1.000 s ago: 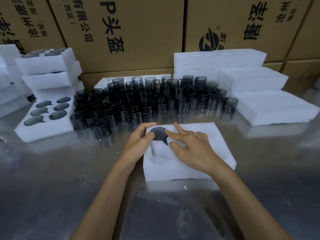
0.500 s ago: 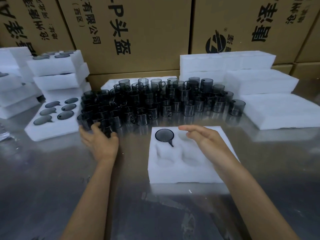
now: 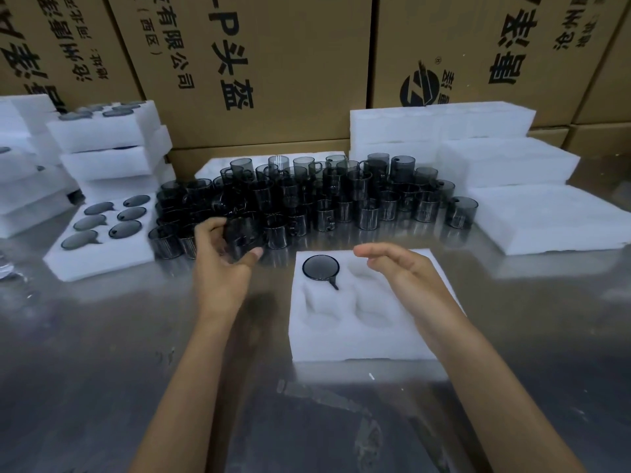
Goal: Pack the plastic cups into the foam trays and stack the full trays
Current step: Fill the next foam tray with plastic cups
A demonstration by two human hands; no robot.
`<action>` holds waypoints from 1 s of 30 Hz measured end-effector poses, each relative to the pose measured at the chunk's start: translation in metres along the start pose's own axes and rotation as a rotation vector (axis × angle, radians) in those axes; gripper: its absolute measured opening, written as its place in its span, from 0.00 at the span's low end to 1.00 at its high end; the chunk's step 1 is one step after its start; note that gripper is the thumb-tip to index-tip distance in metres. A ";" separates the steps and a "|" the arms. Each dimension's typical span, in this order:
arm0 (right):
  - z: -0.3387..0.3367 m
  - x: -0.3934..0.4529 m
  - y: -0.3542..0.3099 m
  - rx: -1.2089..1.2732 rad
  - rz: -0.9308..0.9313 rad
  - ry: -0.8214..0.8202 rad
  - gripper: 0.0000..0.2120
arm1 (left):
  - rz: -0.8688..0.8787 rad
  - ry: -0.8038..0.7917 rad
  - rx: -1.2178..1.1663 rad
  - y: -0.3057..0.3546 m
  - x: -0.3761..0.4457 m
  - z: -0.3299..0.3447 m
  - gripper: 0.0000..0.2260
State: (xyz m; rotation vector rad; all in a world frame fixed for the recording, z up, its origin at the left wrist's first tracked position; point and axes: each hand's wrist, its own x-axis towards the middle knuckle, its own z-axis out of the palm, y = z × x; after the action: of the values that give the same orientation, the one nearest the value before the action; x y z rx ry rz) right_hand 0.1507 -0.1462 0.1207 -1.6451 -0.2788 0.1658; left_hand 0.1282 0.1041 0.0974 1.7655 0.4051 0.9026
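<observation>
A white foam tray [image 3: 362,343] lies in front of me with one smoky grey cup [image 3: 321,268] sunk in its far left pocket; the other pockets hold nothing. My left hand [image 3: 222,264] grips another grey cup [image 3: 244,237], lifted just off the front of the cup crowd [image 3: 341,199] and left of the tray. Over the tray's far right part my right hand [image 3: 406,271] hovers open, fingers straight and pointing left, holding nothing.
A full foam tray [image 3: 102,257] lies at the left, with stacked full trays [image 3: 109,145] behind it. Stacks of foam [image 3: 505,158] and a flat foam piece [image 3: 553,220] stand at the right. Cardboard boxes [image 3: 273,63] wall the back. The metal table [image 3: 102,370] is shiny.
My left hand left the tray, reached to the cups at the left and has picked one up. My right hand lifted off the tray and now hovers above it.
</observation>
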 end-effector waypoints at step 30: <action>-0.006 -0.001 -0.001 0.021 -0.337 -0.125 0.32 | 0.187 -0.609 -0.240 0.059 -0.060 0.038 0.29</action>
State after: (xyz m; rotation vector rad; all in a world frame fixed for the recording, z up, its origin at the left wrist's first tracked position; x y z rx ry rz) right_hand 0.1509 -0.1520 0.1222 -1.5454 -0.6415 0.0161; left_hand 0.1081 0.0169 0.1228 1.7670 -0.2562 0.4731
